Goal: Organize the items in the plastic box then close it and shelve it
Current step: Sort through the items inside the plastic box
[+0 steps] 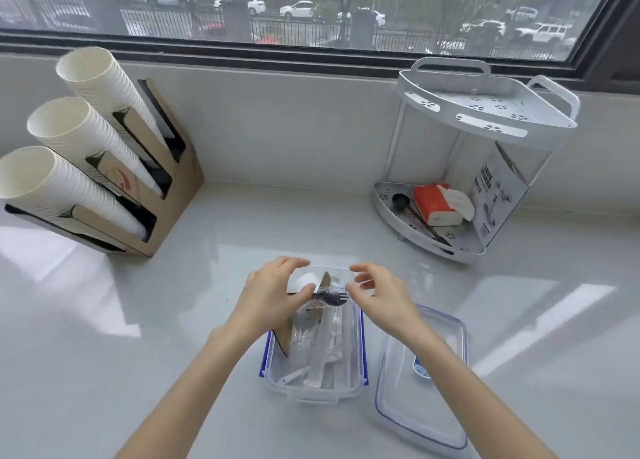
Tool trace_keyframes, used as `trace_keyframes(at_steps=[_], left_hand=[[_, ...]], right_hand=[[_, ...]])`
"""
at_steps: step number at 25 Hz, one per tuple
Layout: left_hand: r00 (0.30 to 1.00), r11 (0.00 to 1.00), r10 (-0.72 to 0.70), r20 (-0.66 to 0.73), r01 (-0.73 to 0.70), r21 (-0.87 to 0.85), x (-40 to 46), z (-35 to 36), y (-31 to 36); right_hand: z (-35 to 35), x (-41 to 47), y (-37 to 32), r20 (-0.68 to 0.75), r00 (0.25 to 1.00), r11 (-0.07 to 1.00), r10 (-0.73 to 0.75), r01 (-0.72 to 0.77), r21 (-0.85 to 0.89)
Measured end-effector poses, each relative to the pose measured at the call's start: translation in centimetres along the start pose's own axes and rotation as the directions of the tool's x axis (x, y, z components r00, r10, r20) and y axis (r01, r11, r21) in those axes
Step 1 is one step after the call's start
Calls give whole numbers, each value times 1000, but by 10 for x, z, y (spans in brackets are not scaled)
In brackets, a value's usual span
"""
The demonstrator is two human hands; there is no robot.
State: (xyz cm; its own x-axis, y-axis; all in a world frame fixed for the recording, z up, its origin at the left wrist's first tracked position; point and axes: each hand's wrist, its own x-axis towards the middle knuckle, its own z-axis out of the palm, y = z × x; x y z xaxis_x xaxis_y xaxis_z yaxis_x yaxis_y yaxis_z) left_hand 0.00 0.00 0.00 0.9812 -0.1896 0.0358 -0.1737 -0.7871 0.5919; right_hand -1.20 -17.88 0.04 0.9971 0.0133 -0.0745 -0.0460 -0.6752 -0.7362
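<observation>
A clear plastic box point(313, 389) with blue side clips stands on the counter in front of me, filled with several wrapped straws and plastic cutlery point(322, 351) and a brown cardboard piece point(284, 334). Its clear lid point(422, 399) lies flat to the right of the box. My left hand point(273, 292) and my right hand point(377, 295) hover over the box's far end, and together they pinch a dark plastic fork in a clear wrapper point(330, 297) between their fingertips.
A cardboard dispenser point(166, 195) with three stacks of white paper cups stands at the back left. At the back right is a white two-tier corner shelf point(485, 115); its lower tier holds a red tissue pack point(434, 204), a black scoop and a printed card.
</observation>
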Motion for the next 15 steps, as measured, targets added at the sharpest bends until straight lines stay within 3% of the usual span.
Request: trace_keyframes(at_steps=[7, 15], left_hand=[[995, 978, -88, 55, 75, 196, -6, 18, -9], [997, 993, -64, -45, 68, 96, -8, 18, -7]], right_hand=[[11, -1, 6, 72, 995, 998, 67, -68, 16], [10, 2, 5, 28, 997, 986, 72, -75, 151]])
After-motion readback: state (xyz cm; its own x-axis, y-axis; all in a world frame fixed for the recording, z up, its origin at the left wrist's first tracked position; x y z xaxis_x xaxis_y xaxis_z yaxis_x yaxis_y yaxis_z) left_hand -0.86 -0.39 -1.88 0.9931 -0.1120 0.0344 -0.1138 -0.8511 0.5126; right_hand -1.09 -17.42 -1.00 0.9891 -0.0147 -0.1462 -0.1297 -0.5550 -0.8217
